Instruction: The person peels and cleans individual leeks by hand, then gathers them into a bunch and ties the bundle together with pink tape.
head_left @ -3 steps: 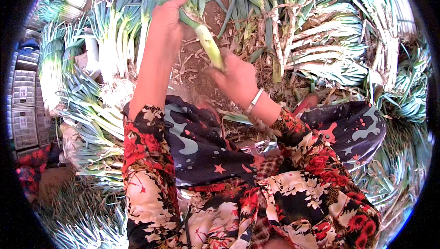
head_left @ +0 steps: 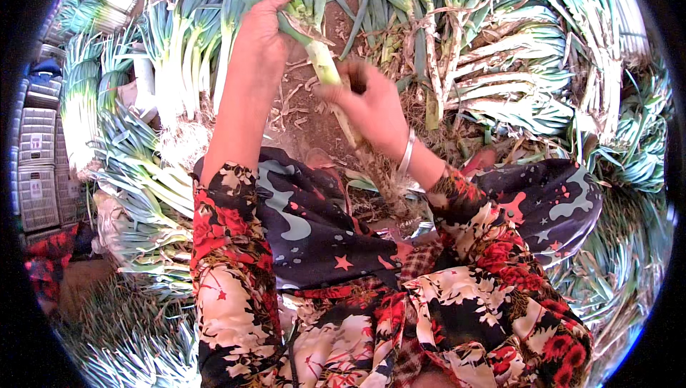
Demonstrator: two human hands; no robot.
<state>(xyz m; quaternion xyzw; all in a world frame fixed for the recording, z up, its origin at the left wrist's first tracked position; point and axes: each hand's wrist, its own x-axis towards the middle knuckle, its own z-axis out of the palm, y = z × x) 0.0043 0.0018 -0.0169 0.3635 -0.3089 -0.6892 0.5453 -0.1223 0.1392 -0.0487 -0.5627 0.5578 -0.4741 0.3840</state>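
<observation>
A thick green onion slants across the space in front of me, its broad leaves at the top and its rooty end low by my right wrist. My left hand is closed round it where the leaves begin, thumb pointing up. Partway down the pale stalk, my right hand has its thumb laid over the stalk and its fingers curled, slightly blurred. A light bracelet circles my right wrist. Loose, dirty roots hang between my knees.
Pale-stalked green onions stand to the left. Untrimmed ones with dry brown skins are heaped on the right. Grey plastic crates stack at the far left. Peeled scraps litter the dirt floor. My patterned trouser legs spread below.
My right hand has moved up along the stalk, and the lower stalk with its roots now shows beneath it. The left hand stays nearly in place.
</observation>
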